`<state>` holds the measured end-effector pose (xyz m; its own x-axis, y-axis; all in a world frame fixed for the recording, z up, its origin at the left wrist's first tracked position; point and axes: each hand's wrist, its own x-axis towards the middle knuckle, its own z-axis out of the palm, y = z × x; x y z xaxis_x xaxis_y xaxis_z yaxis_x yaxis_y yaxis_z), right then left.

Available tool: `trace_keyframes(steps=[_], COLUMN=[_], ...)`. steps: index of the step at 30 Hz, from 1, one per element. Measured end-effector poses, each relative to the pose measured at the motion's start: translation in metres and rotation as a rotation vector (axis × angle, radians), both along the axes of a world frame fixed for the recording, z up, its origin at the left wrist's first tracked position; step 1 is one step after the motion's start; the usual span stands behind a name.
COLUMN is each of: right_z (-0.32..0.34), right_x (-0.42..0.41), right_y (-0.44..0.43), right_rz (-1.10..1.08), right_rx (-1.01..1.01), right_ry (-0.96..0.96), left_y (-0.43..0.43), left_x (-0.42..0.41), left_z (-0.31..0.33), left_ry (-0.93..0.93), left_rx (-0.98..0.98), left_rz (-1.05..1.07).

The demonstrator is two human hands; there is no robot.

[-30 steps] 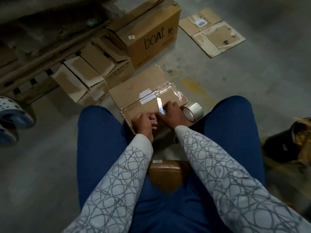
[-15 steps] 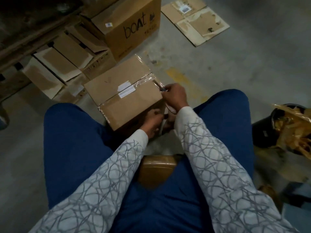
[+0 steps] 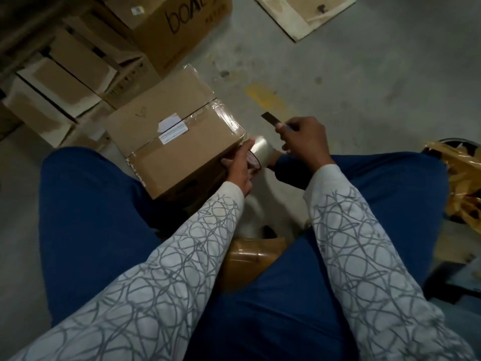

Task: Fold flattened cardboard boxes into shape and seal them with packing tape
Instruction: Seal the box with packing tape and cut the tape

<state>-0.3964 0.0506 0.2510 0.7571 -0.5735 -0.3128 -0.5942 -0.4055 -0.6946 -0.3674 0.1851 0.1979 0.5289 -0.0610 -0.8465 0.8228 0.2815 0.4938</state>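
Note:
A closed brown cardboard box (image 3: 182, 142) stands on the floor between my knees, with clear tape along its top seam and white labels near the middle. My left hand (image 3: 240, 168) holds a roll of clear packing tape (image 3: 263, 153) against the box's right corner. To the right of the box, my right hand (image 3: 302, 142) is raised and grips a small cutter whose dark blade (image 3: 270, 119) points up and left.
A large "boat" box (image 3: 182, 24) and open boxes with raised flaps (image 3: 70, 82) crowd the back left. Flattened cardboard (image 3: 304, 14) lies at the top. A bin with crumpled brown tape (image 3: 460, 178) sits at right. A brown tape roll (image 3: 252, 256) lies between my legs.
My right hand has lifted away from the box's right edge with the cutter. My left hand has brought the tape roll up beside the box's right corner. The view has moved closer.

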Motion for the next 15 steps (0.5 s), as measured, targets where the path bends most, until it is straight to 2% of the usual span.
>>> trace_keyframes(steps=[6, 9, 15], right_z=[-0.001, -0.003, -0.01], right_x=[0.021, 0.024, 0.025], right_y=[0.013, 0.015, 0.021], right_rz=[0.125, 0.117, 0.157], right_rx=[-0.081, -0.109, -0.06], right_ry=[0.044, 0.001, -0.089], left_y=[0.008, 0.014, 0.024], left_x=[0.014, 0.014, 0.007], left_z=[0.0, -0.004, -0.013], left_ry=[0.025, -0.038, -0.026], left_rx=[0.096, 0.2, 0.198], left_rz=[-0.14, -0.26, -0.313])
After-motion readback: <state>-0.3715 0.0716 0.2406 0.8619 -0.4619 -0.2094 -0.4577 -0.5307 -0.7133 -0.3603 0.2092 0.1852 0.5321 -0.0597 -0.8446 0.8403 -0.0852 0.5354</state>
